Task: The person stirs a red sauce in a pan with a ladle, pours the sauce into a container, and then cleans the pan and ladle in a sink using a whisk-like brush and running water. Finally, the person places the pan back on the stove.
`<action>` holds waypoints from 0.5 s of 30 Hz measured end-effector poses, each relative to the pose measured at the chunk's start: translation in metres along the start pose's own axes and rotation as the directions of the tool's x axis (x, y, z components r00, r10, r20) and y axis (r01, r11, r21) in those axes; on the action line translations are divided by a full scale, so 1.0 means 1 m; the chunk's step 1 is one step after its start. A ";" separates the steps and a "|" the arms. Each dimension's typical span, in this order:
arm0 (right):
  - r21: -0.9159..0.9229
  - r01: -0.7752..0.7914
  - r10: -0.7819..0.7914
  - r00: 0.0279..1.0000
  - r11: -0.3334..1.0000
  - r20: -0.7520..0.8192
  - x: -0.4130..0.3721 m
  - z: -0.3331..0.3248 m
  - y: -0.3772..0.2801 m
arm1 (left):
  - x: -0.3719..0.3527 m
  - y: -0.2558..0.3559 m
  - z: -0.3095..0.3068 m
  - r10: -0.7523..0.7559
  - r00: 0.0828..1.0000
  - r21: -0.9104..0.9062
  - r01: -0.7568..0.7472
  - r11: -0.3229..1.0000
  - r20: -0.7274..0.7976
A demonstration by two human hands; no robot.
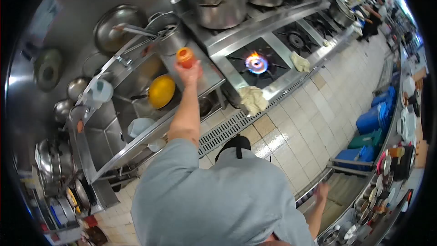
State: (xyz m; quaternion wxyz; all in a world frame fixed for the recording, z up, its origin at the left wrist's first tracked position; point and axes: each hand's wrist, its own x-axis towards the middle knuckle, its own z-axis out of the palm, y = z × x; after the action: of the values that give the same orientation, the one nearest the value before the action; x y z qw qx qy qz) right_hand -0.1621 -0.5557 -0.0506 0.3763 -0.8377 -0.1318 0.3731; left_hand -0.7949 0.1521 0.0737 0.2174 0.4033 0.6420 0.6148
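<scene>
My left hand (190, 74) reaches forward, its fingers wrapped round an orange plastic container (185, 56). It is over the steel ledge (207, 75) between the sink and the stove. Below and left of that hand, a round yellow item (161, 91) with a dark handle sits in the sink basin. To the right of the container, a burner (256, 63) is lit, its flame blue and orange. Low on my right side, my right hand (322, 191) hangs beside a counter with a metal tray (346, 187). Its fingers look loosely apart, and I see nothing in them.
Large steel pots (219, 9) stand at the back of the stove. Cloths (253, 100) lie along its front edge, above a floor grate (223, 134). Blue bins (373, 118) line the right side. Farther along the aisle stands another person (373, 18).
</scene>
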 end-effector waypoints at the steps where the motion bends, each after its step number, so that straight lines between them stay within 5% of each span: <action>1: -0.076 0.159 -0.166 0.982 0.984 -0.091 0.031 0.014 -0.046 | -0.013 0.028 0.007 -0.053 0.999 -0.123 0.051 0.991 -0.012; 2: -0.019 0.108 -0.109 0.994 0.994 -0.028 0.061 0.019 -0.091 | -0.024 0.058 0.010 -0.111 0.994 -0.253 0.107 0.961 0.000; 3: -0.166 0.259 -0.269 0.963 0.951 -0.036 0.095 0.029 -0.125 | 0.007 -0.016 0.024 0.118 0.993 -0.319 -0.112 0.941 -0.003; 4: -0.183 0.274 -0.276 0.961 0.944 0.020 0.083 0.045 -0.200 | -0.010 0.017 0.026 0.082 0.996 -0.255 -0.086 0.963 -0.027; 6: -0.456 0.325 -0.343 0.938 0.828 0.047 0.150 0.060 -0.249 | -0.008 0.007 0.041 0.220 0.944 0.066 -0.210 0.975 -0.245; 10: -0.554 0.456 -0.447 0.880 0.696 0.163 0.214 0.099 -0.330 | 0.002 -0.008 0.055 0.134 0.911 0.221 -0.049 0.974 -0.390; 15: -0.327 0.079 0.015 0.961 0.942 0.274 0.275 0.128 -0.380 | 0.001 0.004 0.067 0.015 0.900 0.199 0.080 0.977 -0.435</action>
State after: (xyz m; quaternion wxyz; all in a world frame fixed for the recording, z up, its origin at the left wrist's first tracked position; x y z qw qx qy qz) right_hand -0.0427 -0.0908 0.0253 0.2130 -0.8277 -0.2574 0.4509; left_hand -0.7424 0.1942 0.0678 0.0351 0.2660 0.7428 0.6134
